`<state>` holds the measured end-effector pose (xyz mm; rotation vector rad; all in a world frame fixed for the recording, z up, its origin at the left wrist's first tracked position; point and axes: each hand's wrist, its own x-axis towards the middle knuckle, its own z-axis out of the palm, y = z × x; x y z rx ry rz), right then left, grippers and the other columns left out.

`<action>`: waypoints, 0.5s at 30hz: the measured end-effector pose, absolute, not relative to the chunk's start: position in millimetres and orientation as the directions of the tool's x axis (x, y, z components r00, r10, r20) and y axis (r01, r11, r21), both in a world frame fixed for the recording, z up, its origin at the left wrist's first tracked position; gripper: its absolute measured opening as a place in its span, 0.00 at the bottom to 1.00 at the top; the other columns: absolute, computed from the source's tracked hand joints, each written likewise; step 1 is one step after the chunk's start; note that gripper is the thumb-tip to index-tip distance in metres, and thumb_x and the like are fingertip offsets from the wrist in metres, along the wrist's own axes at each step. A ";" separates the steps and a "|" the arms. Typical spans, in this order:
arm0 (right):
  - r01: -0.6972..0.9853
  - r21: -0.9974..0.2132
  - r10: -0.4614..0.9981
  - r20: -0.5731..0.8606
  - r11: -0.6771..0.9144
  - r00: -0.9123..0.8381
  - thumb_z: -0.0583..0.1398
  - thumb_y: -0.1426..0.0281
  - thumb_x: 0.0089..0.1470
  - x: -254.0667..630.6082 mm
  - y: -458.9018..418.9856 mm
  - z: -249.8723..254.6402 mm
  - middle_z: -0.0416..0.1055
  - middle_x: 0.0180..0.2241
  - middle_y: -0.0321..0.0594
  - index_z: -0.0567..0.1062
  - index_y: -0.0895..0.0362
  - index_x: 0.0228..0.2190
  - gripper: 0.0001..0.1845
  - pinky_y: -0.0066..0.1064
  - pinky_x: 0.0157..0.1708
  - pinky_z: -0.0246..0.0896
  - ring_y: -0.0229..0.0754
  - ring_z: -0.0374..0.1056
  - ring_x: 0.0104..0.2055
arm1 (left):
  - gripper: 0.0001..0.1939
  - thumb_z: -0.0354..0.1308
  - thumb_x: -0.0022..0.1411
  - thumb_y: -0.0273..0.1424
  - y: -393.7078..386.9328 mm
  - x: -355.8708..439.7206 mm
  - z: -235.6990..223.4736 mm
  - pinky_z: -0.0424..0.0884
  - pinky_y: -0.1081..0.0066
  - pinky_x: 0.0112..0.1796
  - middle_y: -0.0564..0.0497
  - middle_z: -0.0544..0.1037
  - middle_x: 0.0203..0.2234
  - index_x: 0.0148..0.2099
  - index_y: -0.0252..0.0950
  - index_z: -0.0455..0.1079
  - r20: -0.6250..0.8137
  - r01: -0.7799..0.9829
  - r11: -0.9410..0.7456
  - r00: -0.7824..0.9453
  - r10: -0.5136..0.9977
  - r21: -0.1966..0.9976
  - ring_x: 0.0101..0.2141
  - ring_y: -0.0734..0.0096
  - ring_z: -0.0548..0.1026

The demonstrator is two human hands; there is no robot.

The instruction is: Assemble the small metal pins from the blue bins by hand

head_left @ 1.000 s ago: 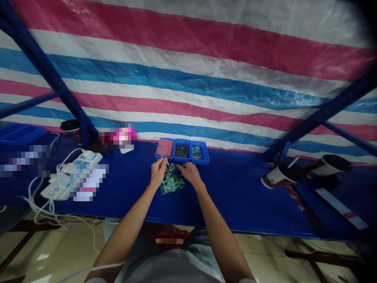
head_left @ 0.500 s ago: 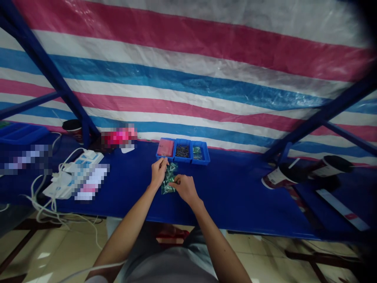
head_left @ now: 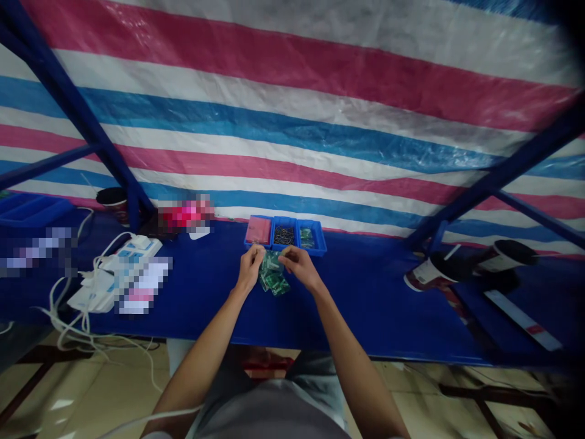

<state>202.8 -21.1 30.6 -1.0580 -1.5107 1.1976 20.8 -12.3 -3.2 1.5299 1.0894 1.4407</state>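
Observation:
A small see-through plastic bag (head_left: 275,281), greenish with several small pale parts in it, lies in front of me on the blue table. My left hand (head_left: 250,267) pinches its upper left corner. At the upper right corner, my right hand (head_left: 299,267) has thumb and fingers closed on the bag's edge. Just beyond my hands stand three joined blue bins. Flat pinkish-red packets (head_left: 258,230) fill the left one, dark screws (head_left: 284,235) the middle one, and small clear-green pieces (head_left: 306,234) lie in the right one.
To the left are a white power strip (head_left: 139,249) with tangled cables and a blurred-out paper. Dark cups (head_left: 432,271) stand on the right, near a long pale box (head_left: 523,320). Striped sheeting (head_left: 292,161) hangs behind, between blue frame posts.
My right hand reached down over the bag's lower part, then moved back up to its upper right corner. The left hand kept its pinch, and the bag shifted slightly to the right.

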 end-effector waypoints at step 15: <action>0.205 -0.952 0.964 0.189 0.226 -0.186 0.58 0.51 0.59 184.1 -18.6 0.0 0.60 0.20 0.33 0.68 0.58 0.21 0.26 0.26 0.24 0.50 0.35 0.55 0.23 | 0.22 0.54 0.67 0.45 -10.6 21.9 -7.9 0.55 0.74 0.26 0.56 0.62 0.19 0.27 0.35 0.63 0.287 0.160 -0.304 0.119 0.950 0.939 0.22 0.75 0.60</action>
